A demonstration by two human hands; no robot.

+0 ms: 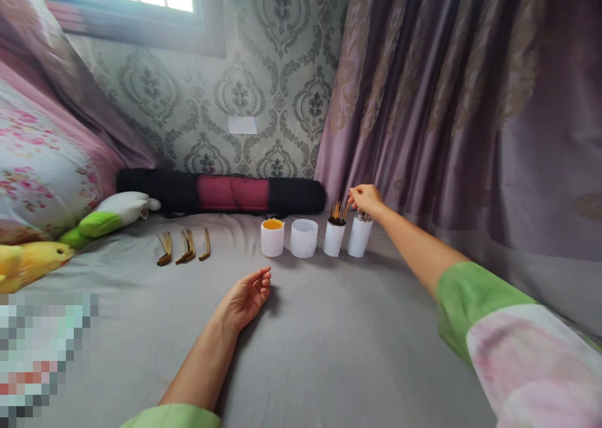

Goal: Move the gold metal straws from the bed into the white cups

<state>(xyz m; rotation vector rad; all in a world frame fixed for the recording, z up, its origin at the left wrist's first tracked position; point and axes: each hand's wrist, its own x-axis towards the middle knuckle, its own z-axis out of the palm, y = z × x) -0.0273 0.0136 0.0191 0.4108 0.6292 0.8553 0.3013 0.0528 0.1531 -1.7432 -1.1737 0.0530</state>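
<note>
My right hand [365,199] is closed in a pinch around a thin brown stick [347,207]. It hovers over two slim white containers at the right. More thin sticks [336,210] stand upright in the dark-mouthed white container [334,240]. Beneath my hand is the other slim white container [359,240], its top partly covered by the fingers. Lower down, my left hand [247,299] rests palm up with nothing in it, fingers loosely curled. Just beyond it stand a white cup [271,243] with an orange-yellow inside and a wider whitish cup [303,243].
Small bundles of thin brown sticks [187,247] lie at the left on the grey sheet [310,353]. A black and maroon roll [232,193] runs along the patterned wall. Plush toys [113,218] and a blurred-out object [37,353] are at the left; purple curtains [423,102] hang right.
</note>
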